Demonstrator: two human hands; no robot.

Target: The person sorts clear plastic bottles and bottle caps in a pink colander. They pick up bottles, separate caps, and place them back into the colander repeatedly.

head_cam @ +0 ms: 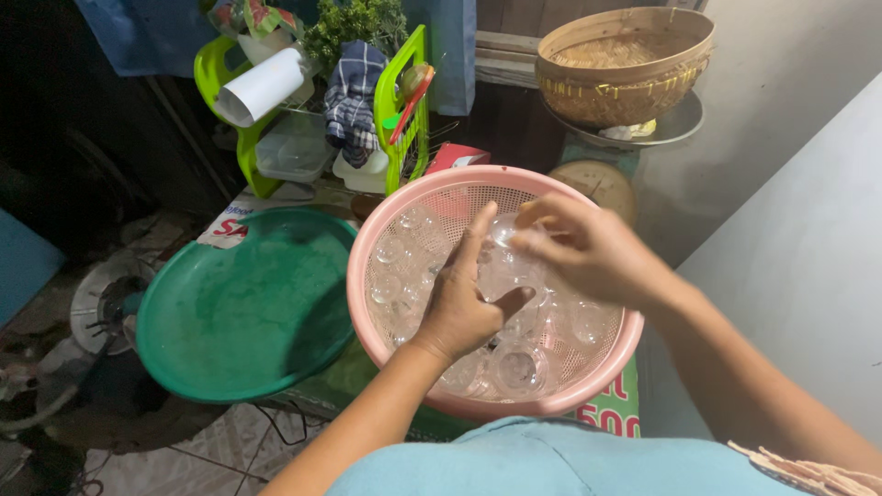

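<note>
Clear plastic cups [517, 366] fill the pink perforated basket [397, 339], where the left hand [464, 298] and right hand [588, 250] both pinch one cup [503, 231], fingers closed on it, beside the green basin [243, 303].

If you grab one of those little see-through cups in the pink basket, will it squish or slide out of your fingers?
The clear cups look thin and small, so one is probably very light and might dent if squeezed. They seem smooth and shiny, maybe slippery. They lie jumbled in the pink basket, so pulling one may shift the others. Both the left hand and right hand are on them.
</note>
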